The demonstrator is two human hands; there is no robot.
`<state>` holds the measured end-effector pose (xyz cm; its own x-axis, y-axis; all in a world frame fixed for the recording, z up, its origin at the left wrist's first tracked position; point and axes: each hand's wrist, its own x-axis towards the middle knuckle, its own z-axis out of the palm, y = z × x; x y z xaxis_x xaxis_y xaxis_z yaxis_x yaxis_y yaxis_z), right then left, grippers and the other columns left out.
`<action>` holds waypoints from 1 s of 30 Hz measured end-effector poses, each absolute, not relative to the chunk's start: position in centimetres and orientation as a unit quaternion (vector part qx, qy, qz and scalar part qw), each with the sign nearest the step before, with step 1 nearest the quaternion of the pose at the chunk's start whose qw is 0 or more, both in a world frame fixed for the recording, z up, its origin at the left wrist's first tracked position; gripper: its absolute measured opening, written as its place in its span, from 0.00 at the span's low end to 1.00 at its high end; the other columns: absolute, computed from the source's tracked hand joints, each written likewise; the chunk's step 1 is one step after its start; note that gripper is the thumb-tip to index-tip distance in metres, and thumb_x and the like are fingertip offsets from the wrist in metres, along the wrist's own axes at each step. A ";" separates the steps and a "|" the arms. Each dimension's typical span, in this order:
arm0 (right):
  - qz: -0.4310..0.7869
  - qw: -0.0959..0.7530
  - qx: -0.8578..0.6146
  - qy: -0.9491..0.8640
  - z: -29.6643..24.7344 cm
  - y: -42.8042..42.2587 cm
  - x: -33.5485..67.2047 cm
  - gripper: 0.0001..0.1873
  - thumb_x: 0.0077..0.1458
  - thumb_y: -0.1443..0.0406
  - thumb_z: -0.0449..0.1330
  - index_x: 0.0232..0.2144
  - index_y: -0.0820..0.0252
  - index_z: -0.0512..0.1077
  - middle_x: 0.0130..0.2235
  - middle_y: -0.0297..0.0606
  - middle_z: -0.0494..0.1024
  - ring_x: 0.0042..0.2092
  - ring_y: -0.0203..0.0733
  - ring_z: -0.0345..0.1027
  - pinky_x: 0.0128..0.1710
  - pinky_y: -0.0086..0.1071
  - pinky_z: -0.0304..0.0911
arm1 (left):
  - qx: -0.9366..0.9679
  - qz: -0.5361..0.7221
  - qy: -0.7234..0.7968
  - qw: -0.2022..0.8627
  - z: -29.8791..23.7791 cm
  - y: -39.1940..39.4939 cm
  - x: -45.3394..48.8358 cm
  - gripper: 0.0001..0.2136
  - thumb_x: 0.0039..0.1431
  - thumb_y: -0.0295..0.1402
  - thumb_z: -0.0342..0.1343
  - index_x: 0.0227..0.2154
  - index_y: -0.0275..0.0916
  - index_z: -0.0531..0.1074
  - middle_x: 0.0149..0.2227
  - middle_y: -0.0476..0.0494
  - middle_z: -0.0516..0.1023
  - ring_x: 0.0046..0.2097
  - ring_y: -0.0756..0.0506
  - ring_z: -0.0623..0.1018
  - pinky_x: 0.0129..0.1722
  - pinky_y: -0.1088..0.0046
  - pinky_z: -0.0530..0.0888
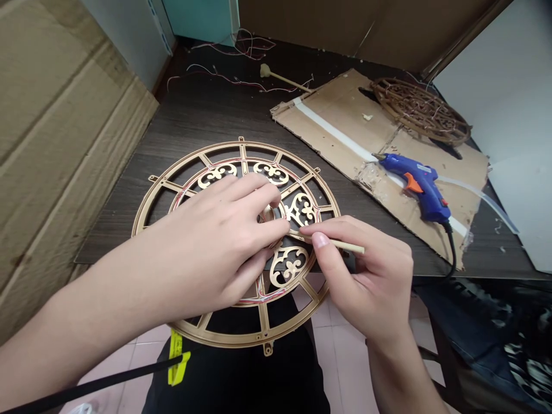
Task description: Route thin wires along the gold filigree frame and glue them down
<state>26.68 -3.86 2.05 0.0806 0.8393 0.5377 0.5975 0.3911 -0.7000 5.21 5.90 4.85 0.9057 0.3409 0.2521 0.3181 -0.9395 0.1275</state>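
A round gold frame with scrolled openwork panels lies on the dark table, its near edge hanging over my lap. Thin red and white wires run along its inner ring. My left hand rests on the frame's middle, fingers curled and pressing at the hub. My right hand pinches a thin wooden stick, whose tip points at the hub just under my left fingertips. What the left fingers hold, if anything, is hidden.
A blue hot glue gun lies on a sheet of cardboard at the right, its black cord trailing off the table. A darker round frame sits at the back right. Another stick and loose wires lie behind. Cardboard wall at left.
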 end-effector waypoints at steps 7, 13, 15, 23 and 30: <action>0.114 0.513 -0.524 -0.670 1.7 -3.9 26.7 0.10 0.68 0.75 0.64 0.40 0.66 0.86 0.39 0.39 0.90 0.40 0.33 0.83 0.46 0.26 0.78 | 0.976 0.130 0.168 0.054 4.9 6.0 5.3 0.11 0.76 0.30 0.50 0.45 0.41 0.80 0.51 0.35 0.79 0.55 0.31 0.78 0.52 0.46 0.78; 0.094 0.500 -0.508 -0.695 1.3 -3.8 26.6 0.09 0.68 0.77 0.64 0.41 0.68 0.86 0.39 0.42 0.91 0.41 0.35 0.84 0.46 0.29 0.78 | 0.975 0.128 0.170 0.065 4.9 6.1 5.3 0.11 0.77 0.31 0.50 0.44 0.41 0.79 0.49 0.37 0.77 0.53 0.33 0.77 0.52 0.47 0.76; 0.079 0.486 -0.508 -0.707 1.3 -3.9 26.6 0.09 0.69 0.76 0.64 0.41 0.68 0.85 0.39 0.42 0.90 0.41 0.36 0.83 0.46 0.30 0.77 | 0.975 0.124 0.170 0.066 4.9 6.1 5.3 0.11 0.77 0.31 0.50 0.44 0.42 0.79 0.49 0.37 0.77 0.54 0.33 0.76 0.52 0.47 0.76; 0.060 0.471 -0.530 -0.703 1.4 -4.0 26.6 0.09 0.71 0.74 0.64 0.40 0.63 0.83 0.38 0.36 0.90 0.39 0.35 0.82 0.44 0.29 0.76 | 0.977 0.123 0.161 0.058 5.1 6.3 5.4 0.12 0.77 0.31 0.50 0.44 0.42 0.80 0.46 0.37 0.77 0.52 0.33 0.76 0.50 0.47 0.75; 0.006 0.448 -0.521 -0.726 0.9 -4.2 26.4 0.08 0.72 0.73 0.64 0.42 0.58 0.81 0.37 0.37 0.89 0.38 0.41 0.80 0.41 0.36 0.76 | 0.978 0.126 0.151 0.067 5.1 6.4 5.6 0.11 0.74 0.29 0.50 0.43 0.42 0.79 0.46 0.36 0.78 0.50 0.33 0.76 0.48 0.47 0.75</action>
<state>26.42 -4.18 0.90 -0.0554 0.7621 0.6451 0.7519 0.4570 -0.4752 5.56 6.42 5.10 0.9230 0.3117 0.2256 0.2778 -0.9455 0.1698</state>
